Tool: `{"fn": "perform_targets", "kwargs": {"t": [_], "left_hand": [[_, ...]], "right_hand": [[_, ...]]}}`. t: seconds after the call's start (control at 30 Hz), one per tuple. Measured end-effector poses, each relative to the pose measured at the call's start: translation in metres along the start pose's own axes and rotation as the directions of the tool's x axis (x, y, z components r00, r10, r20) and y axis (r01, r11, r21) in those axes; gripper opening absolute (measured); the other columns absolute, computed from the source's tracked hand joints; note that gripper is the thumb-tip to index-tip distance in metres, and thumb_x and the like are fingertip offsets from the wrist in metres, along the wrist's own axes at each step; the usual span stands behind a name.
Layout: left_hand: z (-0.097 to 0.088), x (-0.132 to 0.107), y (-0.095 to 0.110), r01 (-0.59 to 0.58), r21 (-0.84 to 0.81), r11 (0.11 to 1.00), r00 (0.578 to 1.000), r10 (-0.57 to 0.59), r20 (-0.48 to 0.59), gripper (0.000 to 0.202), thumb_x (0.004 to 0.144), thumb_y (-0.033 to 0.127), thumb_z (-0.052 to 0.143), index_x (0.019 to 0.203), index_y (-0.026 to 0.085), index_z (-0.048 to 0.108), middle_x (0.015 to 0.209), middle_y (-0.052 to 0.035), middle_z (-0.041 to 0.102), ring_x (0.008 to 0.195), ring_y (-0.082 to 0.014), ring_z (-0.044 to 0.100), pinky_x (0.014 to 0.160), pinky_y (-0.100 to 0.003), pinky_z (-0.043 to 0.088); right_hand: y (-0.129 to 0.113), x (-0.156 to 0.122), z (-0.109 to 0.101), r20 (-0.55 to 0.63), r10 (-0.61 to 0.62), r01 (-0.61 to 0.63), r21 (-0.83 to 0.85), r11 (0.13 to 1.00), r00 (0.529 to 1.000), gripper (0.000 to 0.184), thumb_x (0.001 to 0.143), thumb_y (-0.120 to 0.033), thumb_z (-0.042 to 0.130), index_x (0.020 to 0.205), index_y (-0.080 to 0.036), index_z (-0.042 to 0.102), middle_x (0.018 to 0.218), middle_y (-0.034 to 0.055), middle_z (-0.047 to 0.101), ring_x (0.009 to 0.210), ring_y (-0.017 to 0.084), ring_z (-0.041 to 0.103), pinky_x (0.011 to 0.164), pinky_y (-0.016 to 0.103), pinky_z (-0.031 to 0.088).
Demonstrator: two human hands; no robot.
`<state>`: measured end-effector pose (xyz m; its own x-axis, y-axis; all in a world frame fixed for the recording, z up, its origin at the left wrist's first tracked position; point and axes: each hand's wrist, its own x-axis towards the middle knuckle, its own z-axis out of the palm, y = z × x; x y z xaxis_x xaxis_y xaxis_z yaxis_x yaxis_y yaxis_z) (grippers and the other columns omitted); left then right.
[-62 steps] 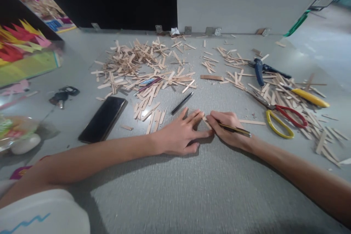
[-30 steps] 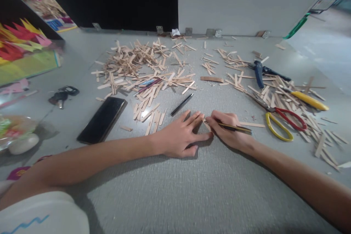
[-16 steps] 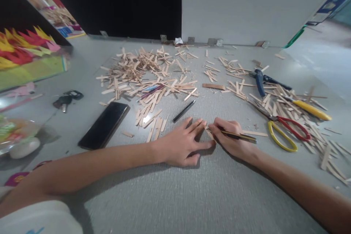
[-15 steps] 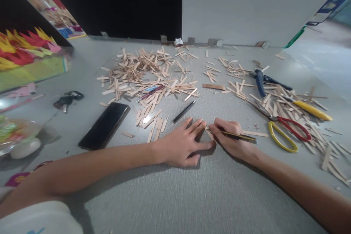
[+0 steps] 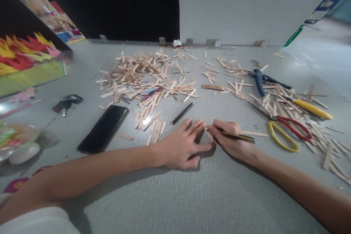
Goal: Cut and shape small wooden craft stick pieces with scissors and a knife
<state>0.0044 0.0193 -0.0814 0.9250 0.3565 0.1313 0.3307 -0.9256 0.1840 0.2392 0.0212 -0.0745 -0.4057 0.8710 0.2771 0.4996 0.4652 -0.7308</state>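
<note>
My left hand (image 5: pixel 182 145) lies flat on the grey table, fingers spread, pressing down a short wooden stick (image 5: pixel 208 134) between fingertips and thumb. My right hand (image 5: pixel 231 140) is closed around a dark pencil (image 5: pixel 237 137), its tip resting on that stick right beside my left fingertips. Most of the stick is covered by both hands.
A big heap of wooden sticks (image 5: pixel 142 73) lies at the back, more sticks at the right among red-and-yellow scissors (image 5: pixel 285 131), blue pliers (image 5: pixel 259 78) and a yellow-handled tool (image 5: pixel 312 108). A black pen (image 5: pixel 182 112), phone (image 5: pixel 103 128) and keys (image 5: pixel 65 103) lie at left.
Both hands stay together on the stick; only the view has shifted slightly. The pencil tip has hardly moved.
</note>
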Motion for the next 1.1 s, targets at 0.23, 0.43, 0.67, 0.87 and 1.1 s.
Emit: {"fn": "perform_targets", "kwargs": {"t": [0.23,0.43,0.67,0.87,1.1], "left_hand": [[0.003,-0.001,-0.002,0.006,-0.027,1.0,1.0,-0.006,0.014,0.054,0.103,0.035,0.059,0.155,0.023,0.057,0.17,-0.0259,0.043,0.158,-0.0529,0.036,0.121,-0.073,0.032],[0.004,0.001,0.001,0.04,-0.021,0.999,0.999,-0.04,0.007,0.051,0.106,0.041,0.055,0.155,0.025,0.056,0.169,-0.0236,0.044,0.157,-0.0494,0.038,0.122,-0.072,0.033],[0.005,0.002,0.004,0.041,0.01,0.999,0.999,-0.041,0.004,0.053,0.108,0.041,0.053,0.157,0.021,0.054,0.169,-0.0283,0.043,0.158,-0.0516,0.039,0.122,-0.075,0.033],[0.009,0.002,0.003,0.042,-0.044,0.998,0.999,-0.042,-0.003,0.054,0.107,0.04,0.055,0.157,0.02,0.053,0.176,-0.0238,0.034,0.163,-0.0481,0.033,0.129,-0.069,0.032],[0.008,0.004,0.005,0.067,-0.055,0.996,0.998,-0.066,0.022,0.055,0.106,0.041,0.06,0.155,0.019,0.055,0.175,-0.0278,0.033,0.162,-0.0531,0.031,0.129,-0.072,0.03]], "right_hand": [[0.001,0.001,-0.003,0.079,-0.038,0.038,0.007,0.999,0.996,0.055,0.113,-0.058,0.044,0.068,-0.027,0.038,0.058,-0.0062,0.041,0.05,0.013,0.037,0.048,0.028,0.031],[-0.004,0.005,0.0,0.05,0.015,-0.013,-0.038,0.999,0.999,0.05,0.113,-0.049,0.042,0.069,-0.027,0.036,0.057,-0.0063,0.041,0.05,0.013,0.039,0.051,0.028,0.033],[0.003,0.009,0.003,0.026,0.053,-0.051,-0.057,0.997,0.998,0.047,0.112,-0.042,0.043,0.067,-0.027,0.037,0.055,-0.0056,0.045,0.049,0.013,0.039,0.05,0.029,0.032],[0.005,0.01,0.004,0.035,0.017,-0.016,-0.042,0.999,0.999,0.049,0.112,-0.047,0.039,0.068,-0.027,0.035,0.054,-0.0066,0.041,0.047,0.012,0.037,0.048,0.029,0.03],[0.003,0.006,0.0,0.067,-0.029,0.031,-0.029,0.999,0.997,0.049,0.115,-0.047,0.039,0.071,-0.027,0.037,0.057,-0.0063,0.043,0.049,0.012,0.04,0.05,0.028,0.031]]}}
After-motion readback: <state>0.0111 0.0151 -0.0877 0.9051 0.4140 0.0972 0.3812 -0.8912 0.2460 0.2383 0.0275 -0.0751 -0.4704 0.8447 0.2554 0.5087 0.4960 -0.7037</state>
